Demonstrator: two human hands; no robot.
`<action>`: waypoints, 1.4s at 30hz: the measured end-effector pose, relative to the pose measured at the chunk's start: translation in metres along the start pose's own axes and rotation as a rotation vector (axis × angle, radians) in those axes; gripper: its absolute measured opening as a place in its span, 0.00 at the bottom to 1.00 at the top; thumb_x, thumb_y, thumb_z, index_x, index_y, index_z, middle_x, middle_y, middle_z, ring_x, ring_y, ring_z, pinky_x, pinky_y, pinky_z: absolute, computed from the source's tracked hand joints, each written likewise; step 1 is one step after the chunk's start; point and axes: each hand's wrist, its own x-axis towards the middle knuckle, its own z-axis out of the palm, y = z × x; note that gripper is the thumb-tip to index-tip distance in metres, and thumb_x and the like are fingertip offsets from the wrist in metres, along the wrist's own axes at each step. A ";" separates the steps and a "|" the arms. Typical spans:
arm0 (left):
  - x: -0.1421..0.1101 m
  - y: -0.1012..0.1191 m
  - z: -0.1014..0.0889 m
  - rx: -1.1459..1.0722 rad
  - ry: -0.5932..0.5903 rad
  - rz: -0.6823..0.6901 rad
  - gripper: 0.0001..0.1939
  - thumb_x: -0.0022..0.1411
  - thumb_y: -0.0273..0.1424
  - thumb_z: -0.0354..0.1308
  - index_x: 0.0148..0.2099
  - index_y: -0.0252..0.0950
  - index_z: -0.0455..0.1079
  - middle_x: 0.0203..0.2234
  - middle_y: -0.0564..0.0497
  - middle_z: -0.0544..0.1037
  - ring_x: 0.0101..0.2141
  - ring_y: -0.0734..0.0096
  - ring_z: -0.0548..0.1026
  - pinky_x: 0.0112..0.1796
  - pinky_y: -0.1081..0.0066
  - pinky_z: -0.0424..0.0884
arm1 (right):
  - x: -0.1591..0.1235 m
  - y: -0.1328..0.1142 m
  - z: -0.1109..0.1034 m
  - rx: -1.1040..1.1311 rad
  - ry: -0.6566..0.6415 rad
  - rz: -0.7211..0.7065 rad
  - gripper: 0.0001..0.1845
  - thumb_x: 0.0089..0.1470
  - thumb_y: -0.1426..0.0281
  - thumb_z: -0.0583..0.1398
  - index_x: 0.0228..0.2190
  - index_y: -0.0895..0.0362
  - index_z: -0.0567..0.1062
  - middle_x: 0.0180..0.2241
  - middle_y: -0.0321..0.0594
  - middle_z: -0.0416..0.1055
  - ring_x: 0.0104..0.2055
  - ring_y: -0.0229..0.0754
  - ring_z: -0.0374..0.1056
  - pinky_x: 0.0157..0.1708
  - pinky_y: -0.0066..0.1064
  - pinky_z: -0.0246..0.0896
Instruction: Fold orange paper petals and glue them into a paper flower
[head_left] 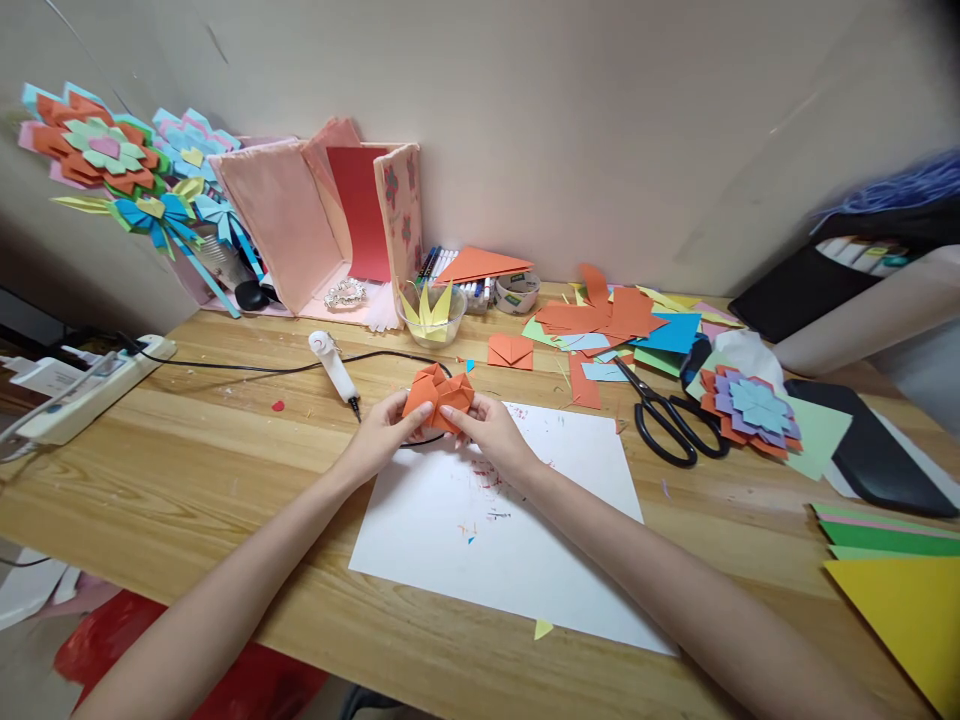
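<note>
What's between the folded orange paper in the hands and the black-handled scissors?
Head view, going from the folded orange paper: the right hand, then the white sheet with small bits, then a narrow strip of wooden tabletop before the scissors.

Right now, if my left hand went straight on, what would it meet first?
Beyond the orange folded paper it holds, your left hand likely meets the small blue scrap, though depth is unclear.
</note>
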 end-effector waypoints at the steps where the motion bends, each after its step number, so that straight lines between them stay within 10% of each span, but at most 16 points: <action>1: 0.001 0.000 -0.001 -0.012 0.025 0.001 0.16 0.55 0.43 0.54 0.33 0.33 0.66 0.22 0.55 0.67 0.24 0.76 0.65 0.27 0.76 0.63 | 0.000 -0.001 0.000 0.017 -0.014 0.003 0.18 0.45 0.60 0.62 0.34 0.61 0.72 0.25 0.37 0.70 0.21 0.32 0.62 0.22 0.26 0.59; 22: 0.004 -0.003 -0.006 0.016 0.112 0.025 0.17 0.56 0.41 0.54 0.25 0.32 0.66 0.17 0.56 0.66 0.21 0.78 0.64 0.25 0.77 0.60 | 0.001 -0.003 -0.004 0.067 -0.128 0.009 0.17 0.37 0.70 0.66 0.34 0.61 0.75 0.37 0.43 0.75 0.37 0.42 0.71 0.42 0.34 0.61; 42: 0.005 -0.002 -0.013 0.123 0.107 -0.014 0.19 0.54 0.45 0.55 0.24 0.33 0.64 0.16 0.57 0.63 0.19 0.79 0.61 0.20 0.79 0.57 | 0.002 -0.010 -0.007 -0.045 -0.129 0.074 0.16 0.46 0.63 0.62 0.35 0.62 0.75 0.34 0.44 0.74 0.33 0.38 0.68 0.36 0.30 0.60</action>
